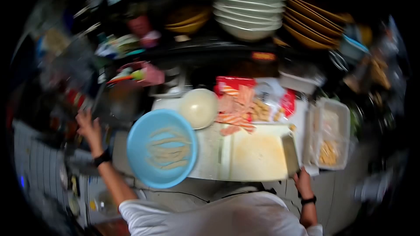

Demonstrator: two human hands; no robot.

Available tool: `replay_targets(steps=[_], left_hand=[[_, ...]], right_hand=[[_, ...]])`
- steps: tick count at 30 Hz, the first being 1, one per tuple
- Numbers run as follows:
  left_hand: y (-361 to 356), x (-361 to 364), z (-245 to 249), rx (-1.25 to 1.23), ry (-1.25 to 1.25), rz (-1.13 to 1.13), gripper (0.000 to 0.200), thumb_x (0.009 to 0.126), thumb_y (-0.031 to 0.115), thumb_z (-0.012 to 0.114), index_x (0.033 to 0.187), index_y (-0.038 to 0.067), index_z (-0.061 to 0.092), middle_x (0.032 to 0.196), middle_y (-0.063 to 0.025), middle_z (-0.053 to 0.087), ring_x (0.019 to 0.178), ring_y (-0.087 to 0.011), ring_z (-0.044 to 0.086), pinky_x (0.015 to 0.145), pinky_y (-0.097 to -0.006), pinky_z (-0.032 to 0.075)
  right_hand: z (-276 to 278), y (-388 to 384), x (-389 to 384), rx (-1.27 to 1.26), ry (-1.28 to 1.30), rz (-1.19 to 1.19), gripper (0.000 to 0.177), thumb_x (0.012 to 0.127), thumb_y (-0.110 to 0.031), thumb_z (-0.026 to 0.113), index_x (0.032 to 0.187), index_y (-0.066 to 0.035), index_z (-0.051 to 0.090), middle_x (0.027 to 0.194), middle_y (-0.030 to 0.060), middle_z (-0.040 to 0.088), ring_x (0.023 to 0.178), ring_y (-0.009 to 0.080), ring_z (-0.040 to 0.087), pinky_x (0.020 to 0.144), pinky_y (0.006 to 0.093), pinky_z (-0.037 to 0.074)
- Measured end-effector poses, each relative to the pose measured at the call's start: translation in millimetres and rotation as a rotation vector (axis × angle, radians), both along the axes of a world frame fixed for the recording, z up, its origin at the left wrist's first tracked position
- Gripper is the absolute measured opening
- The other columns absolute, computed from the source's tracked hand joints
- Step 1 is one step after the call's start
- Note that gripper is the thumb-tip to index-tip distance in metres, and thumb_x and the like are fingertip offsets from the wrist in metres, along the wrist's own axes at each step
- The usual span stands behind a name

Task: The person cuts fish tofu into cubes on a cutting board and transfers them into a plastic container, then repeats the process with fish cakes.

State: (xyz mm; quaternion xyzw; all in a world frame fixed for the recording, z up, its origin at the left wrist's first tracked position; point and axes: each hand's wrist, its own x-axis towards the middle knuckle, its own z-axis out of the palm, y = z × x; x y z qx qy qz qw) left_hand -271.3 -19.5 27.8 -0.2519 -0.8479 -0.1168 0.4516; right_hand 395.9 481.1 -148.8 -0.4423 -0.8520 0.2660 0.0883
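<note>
My left hand [89, 127] is stretched out at the left with its fingers spread, holding nothing, left of a light blue basin [138, 155]. Pale, long strips [173, 150] lie inside the basin. At the right, my right hand [302, 180] is closed round the handle of a cleaver [290, 153], whose wide blade rests along the right side of a white cutting board [258, 153]. The board's surface is stained yellowish. Behind the board are pink and orange striped pieces [236, 105] on a red package, beside a bag with tan chunks [261, 110].
A cream bowl [199, 108] stands behind the basin. Right of the board is a clear plastic container [334, 122] with tan pieces. Stacked white bowls [249, 11] and yellow bowls [310, 24] stand on the shelf at the back. A pink basket [151, 74] is at the back left.
</note>
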Motion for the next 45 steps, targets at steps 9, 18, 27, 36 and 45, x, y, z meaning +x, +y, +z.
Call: replay_targets(steps=[9, 18, 27, 36, 45], left_hand=[[221, 206, 130, -0.105, -0.551, -0.676, 0.039, 0.086, 0.006, 0.063, 0.125, 0.000, 0.061, 0.137, -0.0158, 0.055, 0.126, -0.0307, 0.052, 0.106, -0.0396, 0.039], [467, 297, -33, -0.589, -0.786, -1.256, 0.044, 0.075, 0.012, 0.075, 0.115, -0.001, 0.063, 0.122, -0.0204, 0.061, 0.112, -0.0361, 0.059, 0.097, -0.0416, 0.047], [610, 306, -196, -0.808, -0.794, -1.061, 0.055, 0.080, 0.011, 0.061, 0.134, 0.010, 0.050, 0.119, -0.0200, 0.057, 0.106, -0.0387, 0.060, 0.085, -0.0462, 0.053], [643, 297, -230, -0.854, -0.882, -1.175, 0.066, 0.069, 0.002, 0.071, 0.129, 0.015, 0.048, 0.125, -0.0183, 0.046, 0.098, -0.0400, 0.063, 0.082, -0.0448, 0.055], [609, 306, -177, -0.359, -0.978, -1.195, 0.065, 0.066, 0.000, 0.072, 0.125, 0.007, 0.047, 0.124, -0.0234, 0.044, 0.105, -0.0451, 0.056, 0.089, -0.0451, 0.051]], right_hand=[[22, -10, -20, -0.084, -0.021, -0.053, 0.029, 0.089, -0.018, 0.060, 0.101, 0.002, 0.044, 0.075, 0.0274, 0.063, 0.072, 0.0473, 0.062, 0.063, 0.0556, 0.048], [27, -11, -17, -0.112, -0.034, -0.051, 0.026, 0.090, -0.016, 0.060, 0.099, 0.001, 0.042, 0.075, 0.0272, 0.064, 0.072, 0.0468, 0.063, 0.063, 0.0546, 0.050], [27, -13, -9, -0.161, 0.011, -0.036, 0.028, 0.091, -0.017, 0.059, 0.101, 0.003, 0.041, 0.072, 0.0273, 0.063, 0.070, 0.0467, 0.063, 0.061, 0.0544, 0.049], [26, -13, -8, -0.194, 0.050, -0.046, 0.027, 0.091, -0.016, 0.059, 0.100, 0.003, 0.042, 0.072, 0.0278, 0.062, 0.070, 0.0478, 0.062, 0.061, 0.0549, 0.049], [25, -11, -7, -0.180, 0.042, -0.053, 0.028, 0.088, -0.015, 0.062, 0.099, 0.004, 0.043, 0.070, 0.0290, 0.061, 0.070, 0.0497, 0.060, 0.060, 0.0554, 0.048]])
